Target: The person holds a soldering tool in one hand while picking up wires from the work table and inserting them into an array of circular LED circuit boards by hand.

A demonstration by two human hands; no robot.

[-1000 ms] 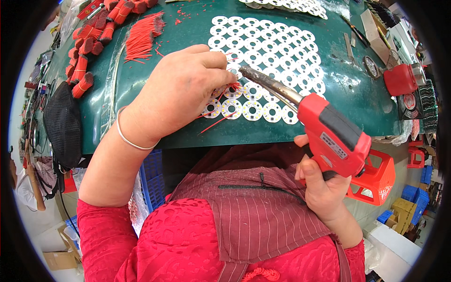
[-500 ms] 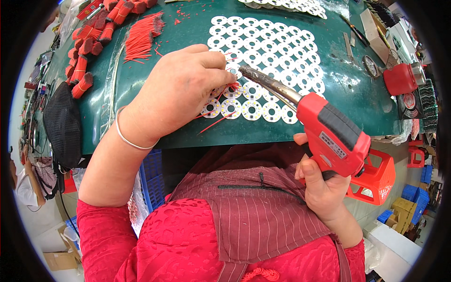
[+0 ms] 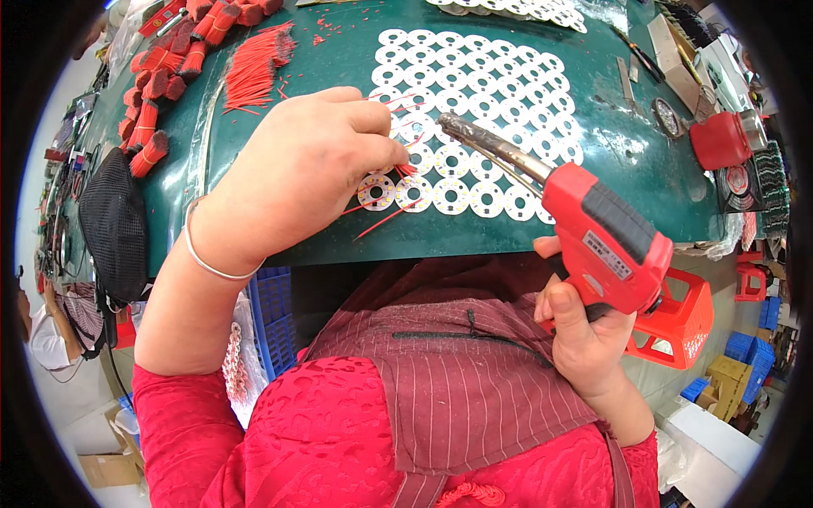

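In my right hand (image 3: pixel 584 326) is a red and black soldering gun (image 3: pixel 605 241), gripped by its handle. Its metal barrel (image 3: pixel 495 146) points up and left over a panel of round white LED boards (image 3: pixel 483 106). My left hand (image 3: pixel 326 161) is closed in a pinch above the left part of the panel, with short red wires (image 3: pixel 407 170) sticking out from the fingers. Several red wires lie across the boards of the left columns, and one wire (image 3: pixel 385 220) reaches past the panel's near edge. The gun's tip stands apart from my left fingers.
A fan of loose red wires (image 3: pixel 257 69) lies at the far left, beside tied red wire bundles (image 3: pixel 149 152). A black mesh cap (image 3: pixel 113 224) hangs at the left table edge. More white boards (image 3: pixel 517 10) lie at the back. A red bottle (image 3: pixel 720 141) stands right; a red stool (image 3: pixel 673 320) is below.
My left hand has shifted slightly left, away from the gun's tip, with the red wires. The soldering gun has moved a little to the right. The panel has slid slightly left.
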